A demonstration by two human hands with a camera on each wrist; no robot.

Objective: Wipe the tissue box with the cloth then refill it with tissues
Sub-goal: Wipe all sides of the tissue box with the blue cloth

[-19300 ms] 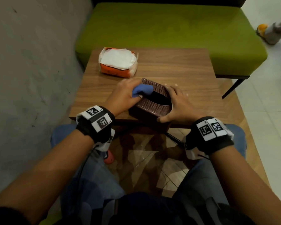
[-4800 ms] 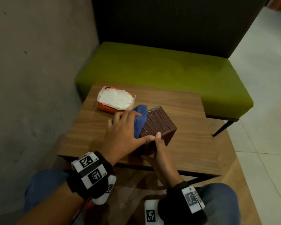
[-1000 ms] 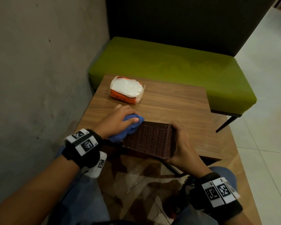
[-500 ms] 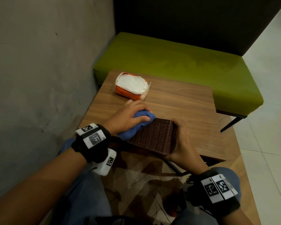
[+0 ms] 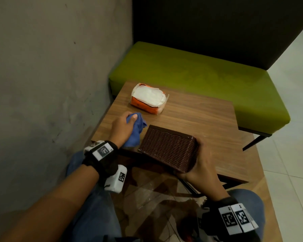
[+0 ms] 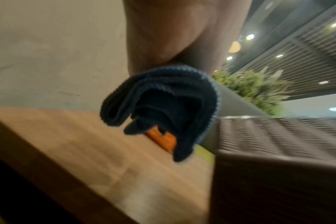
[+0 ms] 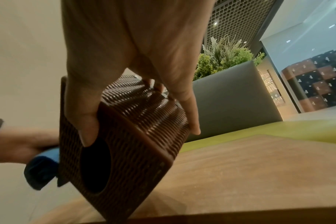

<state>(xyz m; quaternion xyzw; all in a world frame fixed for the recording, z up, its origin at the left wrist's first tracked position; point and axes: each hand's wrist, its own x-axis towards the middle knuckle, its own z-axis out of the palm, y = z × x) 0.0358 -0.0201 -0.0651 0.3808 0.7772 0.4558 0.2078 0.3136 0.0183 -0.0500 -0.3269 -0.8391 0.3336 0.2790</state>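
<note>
We hold the brown woven tissue box (image 5: 168, 147) tipped on edge at the near rim of the wooden bench (image 5: 199, 116), its solid woven face turned up toward us and its oval opening facing down and toward us, as the right wrist view shows. Our right hand (image 5: 199, 165) grips the box's right end, thumb hooked at the lip of the opening and fingers wrapped over the far side. Just left of the box, our left hand (image 5: 124, 126) is closed around the bunched blue cloth (image 5: 135, 131), which hangs near the box's left end; whether cloth and box touch we cannot tell. Beyond the box, toward the far left of the bench, lies the opened orange pack of tissues (image 5: 149, 97), white sheets showing on top. Past the bench stands a green cushioned seat (image 5: 199, 75), and a grey wall (image 5: 51, 67) runs along the left. We judge the wiping to be near its end, with the refill not yet begun. The risk lies in the one-handed hold: the box partly overhangs the bench edge, so a slackened grip could drop it to the floor. The cloth, if set down carelessly, could foul the clean tissues.
</note>
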